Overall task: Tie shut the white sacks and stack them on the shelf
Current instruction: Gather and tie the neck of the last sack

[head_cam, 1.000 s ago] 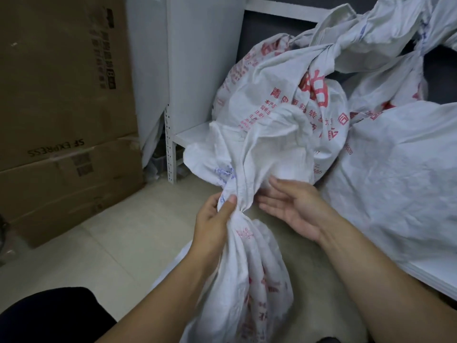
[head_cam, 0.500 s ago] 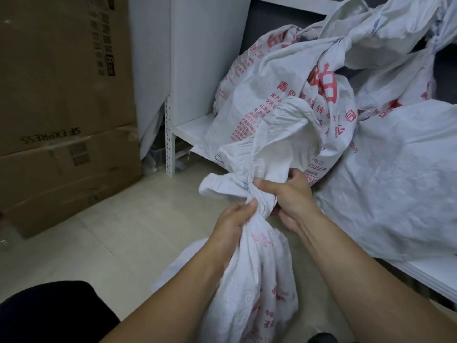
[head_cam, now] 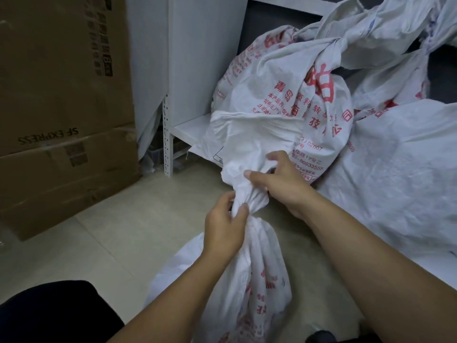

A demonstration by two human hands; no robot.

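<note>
Since the earlier frame the right hand (head_cam: 279, 179) has come over the knot (head_cam: 247, 194) and pinches the loose cloth there; the left hand (head_cam: 226, 221) grips the neck just below. The white sack (head_cam: 259, 288) stands on the floor (head_cam: 111, 231), near the shelf (head_cam: 190, 125) with other sacks (head_cam: 284, 100).

White shelf (head_cam: 189, 125) beyond the fingers (head_cam: 277, 157), printed sacks (head_cam: 284, 95) heaped on it. Tiled floor (head_cam: 99, 238) beneath: gripped sack (head_cam: 247, 280); cardboard boxes (head_cam: 61, 174) left.

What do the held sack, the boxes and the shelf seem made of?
The sack looks like woven plastic, matte white with red print, creasing stiffly. The boxes are plain brown cardboard. The shelf post seems white painted metal, with punched holes.
</note>
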